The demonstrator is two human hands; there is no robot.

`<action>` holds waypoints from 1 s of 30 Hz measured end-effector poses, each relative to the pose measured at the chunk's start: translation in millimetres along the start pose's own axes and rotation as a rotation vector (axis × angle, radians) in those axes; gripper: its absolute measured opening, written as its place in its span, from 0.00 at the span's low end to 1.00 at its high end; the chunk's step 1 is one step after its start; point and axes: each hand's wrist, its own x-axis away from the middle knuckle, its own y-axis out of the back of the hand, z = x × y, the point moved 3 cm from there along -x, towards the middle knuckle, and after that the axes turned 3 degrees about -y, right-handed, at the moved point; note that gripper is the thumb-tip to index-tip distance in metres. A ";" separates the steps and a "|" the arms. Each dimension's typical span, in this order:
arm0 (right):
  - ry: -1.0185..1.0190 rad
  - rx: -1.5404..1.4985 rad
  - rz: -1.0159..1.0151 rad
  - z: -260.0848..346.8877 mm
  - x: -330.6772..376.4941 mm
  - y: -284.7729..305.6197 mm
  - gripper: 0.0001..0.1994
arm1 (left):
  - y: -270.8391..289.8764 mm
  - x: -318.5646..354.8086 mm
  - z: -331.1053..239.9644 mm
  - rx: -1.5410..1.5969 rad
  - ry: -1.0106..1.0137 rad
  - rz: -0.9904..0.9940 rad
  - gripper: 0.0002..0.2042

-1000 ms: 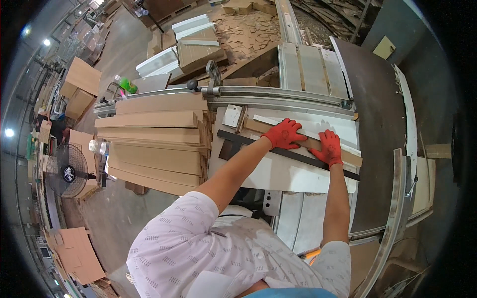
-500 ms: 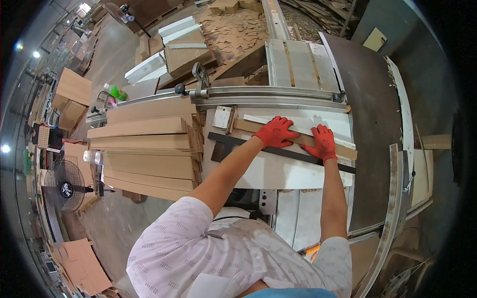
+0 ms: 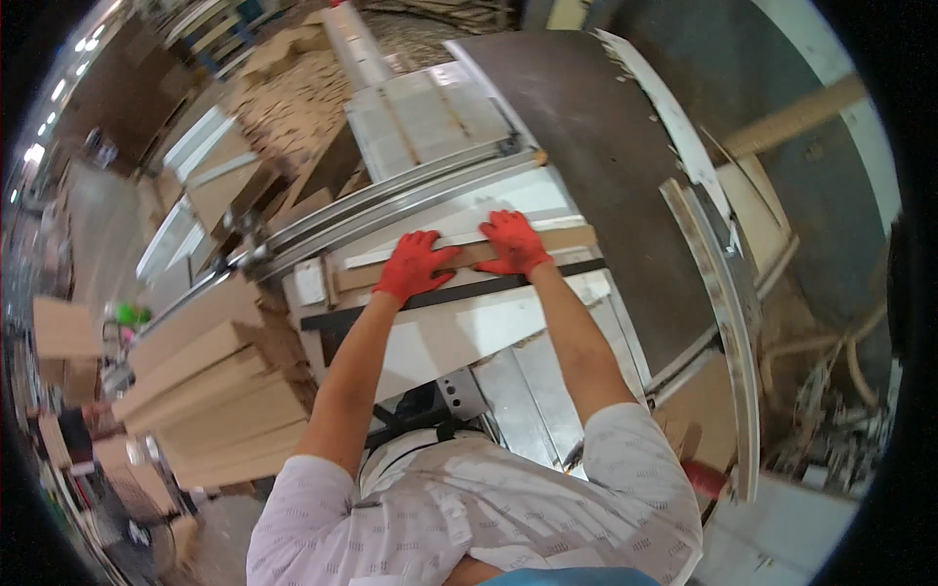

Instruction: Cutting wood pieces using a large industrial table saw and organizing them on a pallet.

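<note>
Both my hands wear red gloves and rest on a long brown board strip (image 3: 464, 259) lying on a white panel (image 3: 469, 332). My left hand (image 3: 415, 267) lies over the strip left of its middle, fingers spread. Over its right half is my right hand (image 3: 510, 244), fingers also apart, with the thumb toward the left hand. A narrow white strip (image 3: 371, 258) runs along the far side of the brown one, partly under my fingertips. Nearer to me, a black bar (image 3: 449, 297) crosses the panel below my palms.
A metal rail (image 3: 391, 200) passes behind the panel. Stacked brown boards (image 3: 215, 391) stand at the left. A dark tabletop (image 3: 596, 176) extends on the right, with a raised guard-like bar (image 3: 718, 322) beside it. Brown offcuts (image 3: 293, 103) litter the floor beyond.
The view has turned, so the table now slants up to the right and sits further left. My hands stay on the brown strip in about the same places.
</note>
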 end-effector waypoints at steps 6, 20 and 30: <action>-0.064 0.137 0.071 -3.3 7.5 9.7 0.35 | -4.5 -13.8 -7.5 -0.064 -0.013 0.075 0.24; -0.089 0.150 0.116 4.4 4.9 10.7 0.33 | 0.0 -10.9 -9.7 -0.056 -0.069 0.127 0.24; -0.051 0.187 0.083 -0.8 3.5 10.0 0.33 | -3.5 -13.4 -8.0 -0.102 -0.079 0.038 0.23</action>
